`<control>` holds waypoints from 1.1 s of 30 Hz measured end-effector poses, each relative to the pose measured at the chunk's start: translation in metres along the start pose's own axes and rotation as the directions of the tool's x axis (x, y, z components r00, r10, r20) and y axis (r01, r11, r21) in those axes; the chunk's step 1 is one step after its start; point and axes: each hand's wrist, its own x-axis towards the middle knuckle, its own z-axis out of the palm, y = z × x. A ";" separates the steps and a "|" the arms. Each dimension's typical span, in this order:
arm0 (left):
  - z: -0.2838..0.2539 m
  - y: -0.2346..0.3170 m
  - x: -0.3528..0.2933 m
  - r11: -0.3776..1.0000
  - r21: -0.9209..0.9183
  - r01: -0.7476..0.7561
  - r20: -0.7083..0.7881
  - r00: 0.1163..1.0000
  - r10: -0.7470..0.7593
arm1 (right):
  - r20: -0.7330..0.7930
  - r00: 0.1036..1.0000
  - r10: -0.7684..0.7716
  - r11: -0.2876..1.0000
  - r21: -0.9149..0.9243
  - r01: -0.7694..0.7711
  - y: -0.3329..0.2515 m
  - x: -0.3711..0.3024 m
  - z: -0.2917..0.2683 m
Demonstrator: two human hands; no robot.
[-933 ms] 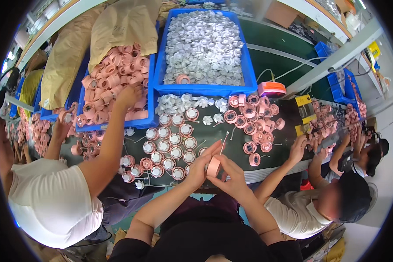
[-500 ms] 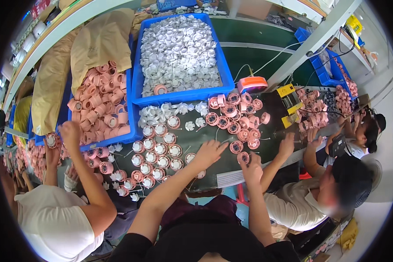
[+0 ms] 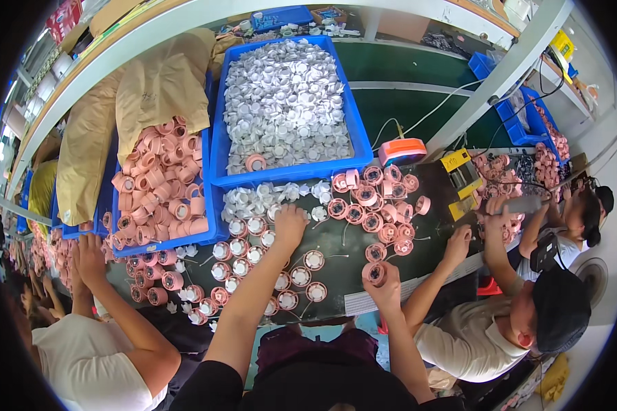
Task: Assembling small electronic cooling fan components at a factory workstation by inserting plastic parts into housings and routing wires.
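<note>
My right hand [image 3: 385, 290] grips a pink round housing [image 3: 375, 274] with a dark inside, just above the table's near edge. My left hand [image 3: 290, 226] reaches forward to the loose white plastic caps [image 3: 247, 201] in front of the blue bin. Its fingers are bent together, and their tips and anything between them are hidden. Under and beside my left forearm lie pink housings fitted with white caps [image 3: 299, 276]. Beyond my right hand sits a cluster of pink housings [image 3: 372, 222] with open dark insides, some with thin wires.
A blue bin [image 3: 361, 130] heaped with white caps stands ahead; left of it, another blue bin [image 3: 216, 226] holds pink parts. An orange-and-white device [image 3: 402, 150] and a yellow fixture [image 3: 463, 179] stand to the right. Co-workers sit on both sides, a person's hand [image 3: 458, 245] near my right.
My left hand has moved left and away from me, from beside the open housings to the loose white caps. My right hand has shifted slightly left and nearer, still holding the pink housing.
</note>
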 end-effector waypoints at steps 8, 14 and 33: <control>0.009 -0.002 -0.025 0.963 -0.254 -0.088 -0.018 0.996 0.086 | 0.159 0.987 -0.016 0.932 0.359 -0.042 -0.046 0.019 0.034; -0.061 0.037 -0.069 0.005 -0.941 0.338 0.316 0.886 -0.340 | 0.139 0.980 -0.144 0.859 0.508 0.055 -0.085 0.022 0.050; -0.148 0.055 -0.140 -0.244 -0.943 0.224 0.310 0.860 -0.406 | 0.187 0.890 -0.416 0.879 0.333 0.341 -0.139 -0.007 0.028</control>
